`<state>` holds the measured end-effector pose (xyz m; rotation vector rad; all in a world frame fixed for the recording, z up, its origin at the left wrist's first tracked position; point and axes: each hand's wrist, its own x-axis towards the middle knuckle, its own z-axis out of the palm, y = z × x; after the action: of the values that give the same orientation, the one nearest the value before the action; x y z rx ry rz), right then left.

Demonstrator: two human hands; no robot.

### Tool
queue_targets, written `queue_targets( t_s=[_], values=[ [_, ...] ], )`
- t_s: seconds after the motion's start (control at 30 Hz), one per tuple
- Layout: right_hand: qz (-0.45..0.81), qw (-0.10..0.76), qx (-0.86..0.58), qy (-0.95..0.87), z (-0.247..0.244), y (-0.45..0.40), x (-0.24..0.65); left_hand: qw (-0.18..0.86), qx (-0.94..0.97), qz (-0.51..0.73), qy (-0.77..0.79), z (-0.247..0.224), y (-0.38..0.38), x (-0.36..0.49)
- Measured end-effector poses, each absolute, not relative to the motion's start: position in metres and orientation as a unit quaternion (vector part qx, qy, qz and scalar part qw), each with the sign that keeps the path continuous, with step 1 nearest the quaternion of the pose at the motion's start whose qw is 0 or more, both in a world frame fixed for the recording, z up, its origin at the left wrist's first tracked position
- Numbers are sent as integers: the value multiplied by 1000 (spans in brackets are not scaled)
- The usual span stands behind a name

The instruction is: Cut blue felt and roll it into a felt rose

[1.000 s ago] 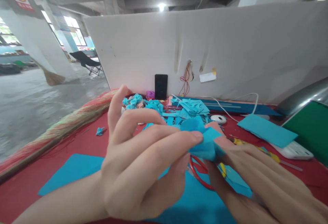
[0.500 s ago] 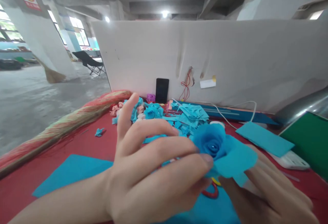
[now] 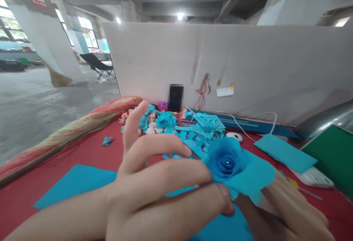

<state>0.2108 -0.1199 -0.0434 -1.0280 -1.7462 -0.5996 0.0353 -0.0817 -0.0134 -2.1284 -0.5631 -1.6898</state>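
Observation:
A blue paper rose (image 3: 224, 160) with a small shiny bead at its centre is held in front of me. A loose, flatter blue petal (image 3: 255, 176) spreads from its right side. My left hand (image 3: 157, 185) has thumb and index fingertip pinched together at the flower's lower left edge. Its other fingers are raised and bent, with the little finger pointing up. My right hand (image 3: 295, 204) closes on the petal's right side and the flower's underside, its fingertips mostly hidden. Below the hands lies blue paper (image 3: 226, 224).
Blue paper strips (image 3: 208, 125) lie in a pile on the red table (image 3: 91, 156). Blue and pink paper flowers (image 3: 162, 119) sit left of it. A blue sheet (image 3: 74, 185) rests at left. A folded blue stack (image 3: 285, 152) lies on a white device (image 3: 314, 174).
The rose has shifted slightly left and turned to show its centre more. My left hand has moved a little down and left. The red loop under the hands is no longer visible.

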Motion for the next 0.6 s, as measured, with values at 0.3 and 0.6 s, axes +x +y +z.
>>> queue_targets(
  t_s=[0.3, 0.6],
  values=[
    [-245, 465, -418, -741, -46, -123, 213, 142, -739, -603, -263, -5, -98, 44],
    [-232, 444, -420, -757, -38, -120, 209, 166, -799, -557, -151, 9, -78, 29]
  ],
)
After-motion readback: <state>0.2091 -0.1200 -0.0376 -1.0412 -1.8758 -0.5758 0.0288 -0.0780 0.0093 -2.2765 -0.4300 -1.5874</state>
